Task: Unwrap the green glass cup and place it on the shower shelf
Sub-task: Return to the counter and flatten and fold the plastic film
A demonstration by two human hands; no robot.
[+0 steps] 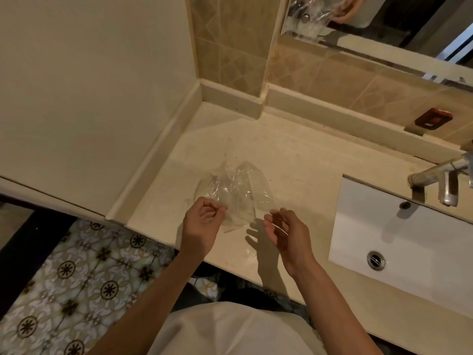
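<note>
Fingers point(217, 207) of the left hand point(202, 221) are curled, pinching the near left edge of a sheet of clear plastic wrap point(235, 193) between thumb and fingertips. Those of the right hand point(286, 234) are loosely bent and slightly spread; a thin glint of film runs across them, but whether they grip the wrap cannot be told. The wrap is transparent, crumpled and glossy, with pale highlights along its creases, and it bunches up over the cream stone worktop point(294, 160) between and just beyond the two hands. No green cup shows inside the film or on the worktop; the wrap looks to hold nothing. To the right, set into the worktop, is a white rectangular basin point(384, 234) with a round metal drain point(375, 260), and a chrome tap point(440, 175) reaches over its far edge. A mirror point(384, 29) on the tiled wall above reflects a hand and the crinkled plastic. Patterned floor tiles point(76, 272) lie below at left.
</note>
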